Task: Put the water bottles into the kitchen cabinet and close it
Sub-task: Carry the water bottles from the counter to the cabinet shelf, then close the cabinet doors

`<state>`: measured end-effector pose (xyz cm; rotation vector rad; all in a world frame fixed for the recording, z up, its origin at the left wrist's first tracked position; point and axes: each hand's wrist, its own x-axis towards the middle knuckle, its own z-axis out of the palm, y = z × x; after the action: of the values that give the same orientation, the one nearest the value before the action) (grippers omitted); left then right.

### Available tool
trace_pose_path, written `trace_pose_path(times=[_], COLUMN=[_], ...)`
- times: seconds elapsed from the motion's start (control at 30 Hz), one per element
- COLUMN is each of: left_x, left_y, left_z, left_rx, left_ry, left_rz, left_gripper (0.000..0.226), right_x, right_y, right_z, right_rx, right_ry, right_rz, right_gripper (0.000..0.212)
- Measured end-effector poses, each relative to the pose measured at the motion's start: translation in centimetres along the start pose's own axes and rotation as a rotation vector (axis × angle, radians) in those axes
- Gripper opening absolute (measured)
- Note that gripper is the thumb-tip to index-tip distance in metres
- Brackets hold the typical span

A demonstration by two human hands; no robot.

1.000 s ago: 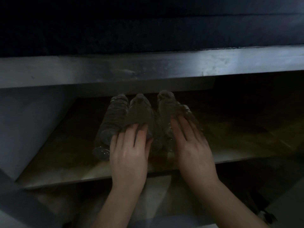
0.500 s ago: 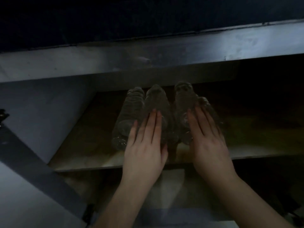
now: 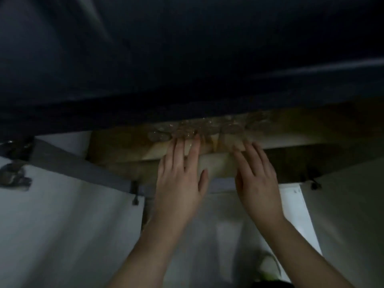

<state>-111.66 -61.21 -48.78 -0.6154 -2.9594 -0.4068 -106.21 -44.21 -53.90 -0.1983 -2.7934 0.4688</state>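
Several clear plastic water bottles (image 3: pixel 187 129) lie side by side on the wooden shelf (image 3: pixel 124 144) inside the open kitchen cabinet; only their near ends show under the dark counter edge. My left hand (image 3: pixel 178 177) is flat with fingers spread, its fingertips just short of the bottle ends. My right hand (image 3: pixel 255 175) is also spread and flat, fingertips near the rightmost bottles. Neither hand grips anything. The picture is dim and blurred.
The dark countertop edge (image 3: pixel 187 69) fills the top half. The open white cabinet door (image 3: pixel 62 225) with hinges (image 3: pixel 14 175) stands at left, another white door (image 3: pixel 349 204) at right. A lower shelf edge (image 3: pixel 212 169) lies beneath my hands.
My head has risen, so the counter now hides most of the bottles. Both hands have slid back off the bottles toward the shelf's front edge.
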Motion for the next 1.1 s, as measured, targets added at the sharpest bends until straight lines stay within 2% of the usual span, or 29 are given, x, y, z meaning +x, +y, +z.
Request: trace_pose_path(times=[0.13, 0.43, 0.57, 0.73, 0.9, 1.1], left_x=[-3.7, -16.8, -21.7, -25.5, -27.8, -27.7], left_y=[-0.1, 0.2, 1.2, 0.7, -2.6, -6.3], left_z=[-5.5, -18.9, -25.6, -31.5, -33.8, -34.8], left_rx=[0.045, 0.09, 0.091, 0.101, 0.213, 0.39], left_ry=[-0.135, -0.317, -0.353, -0.315, -0.332, -0.437], left_rz=[-0.004, 0.096, 0.172, 0.17, 0.001, -0.295], left_gripper=[0.059, 0.059, 0.063, 0.062, 0.059, 0.07], right_x=[-4.6, -10.5, -12.8, -15.5, -18.4, -20.1], right_y=[-2.7, -12.6, -15.8, -18.4, -18.3, -15.0], right_z=[-4.9, -19.2, -25.7, -31.9, -35.3, -37.4], right_rx=[-0.017, -0.14, -0.196, -0.251, -0.276, -0.302], right_ry=[-0.13, -0.448, -0.505, -0.512, -0.519, -0.52], right_rz=[0.119, 0.009, -0.056, -0.095, -0.117, -0.057], right_gripper=[0.057, 0.06, 0.057, 0.056, 0.051, 0.055])
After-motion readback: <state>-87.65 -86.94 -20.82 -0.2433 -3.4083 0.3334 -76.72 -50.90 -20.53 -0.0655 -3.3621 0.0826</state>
